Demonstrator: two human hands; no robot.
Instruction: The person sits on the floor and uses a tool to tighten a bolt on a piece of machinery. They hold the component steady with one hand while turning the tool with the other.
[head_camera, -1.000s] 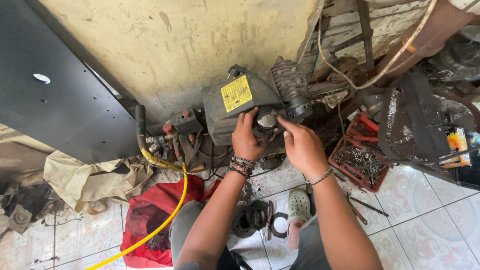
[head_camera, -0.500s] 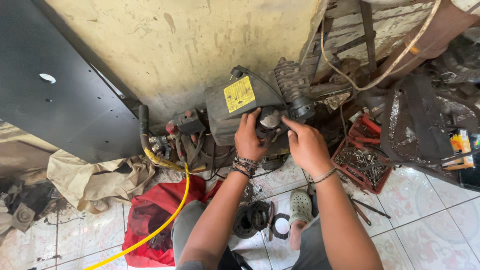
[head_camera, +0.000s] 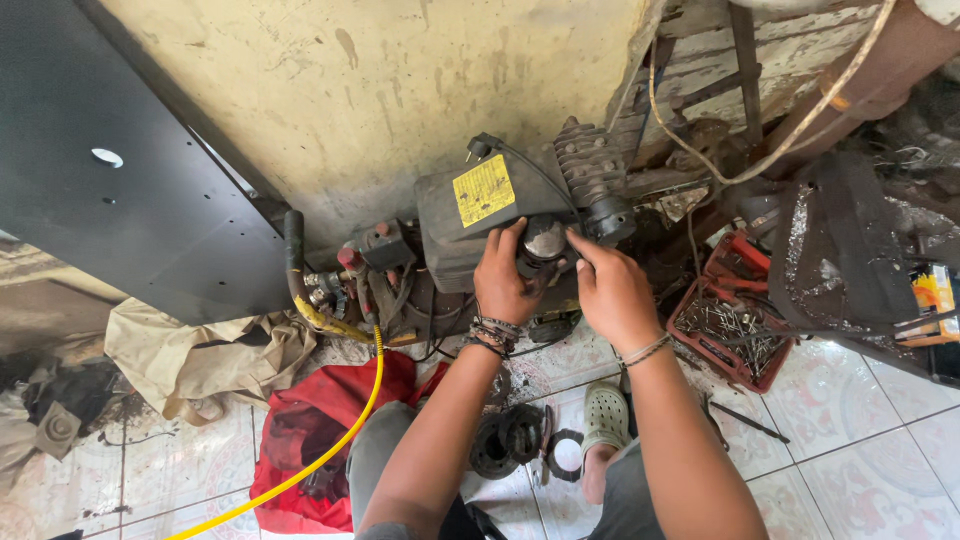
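A dirty grey machine housing (head_camera: 455, 225) with a yellow label stands against the wall, with a finned cylinder (head_camera: 592, 170) on its right. At its front sits a round metal part (head_camera: 545, 240). My left hand (head_camera: 503, 278) grips the left side of that round part, thumb up on the housing. My right hand (head_camera: 610, 290) rests on the part's right side, forefinger touching it. Both wrists wear bracelets.
A yellow hose (head_camera: 340, 440) runs from the machine's fittings across a red bag (head_camera: 310, 440). Black round parts (head_camera: 505, 440) lie on the tiled floor by my sandalled foot (head_camera: 603, 420). A red tray of screws (head_camera: 735, 325) sits right, a black panel (head_camera: 110, 190) leans left.
Both hands stay on the round part; the right forefinger has shifted slightly along it. The view has drifted a little.
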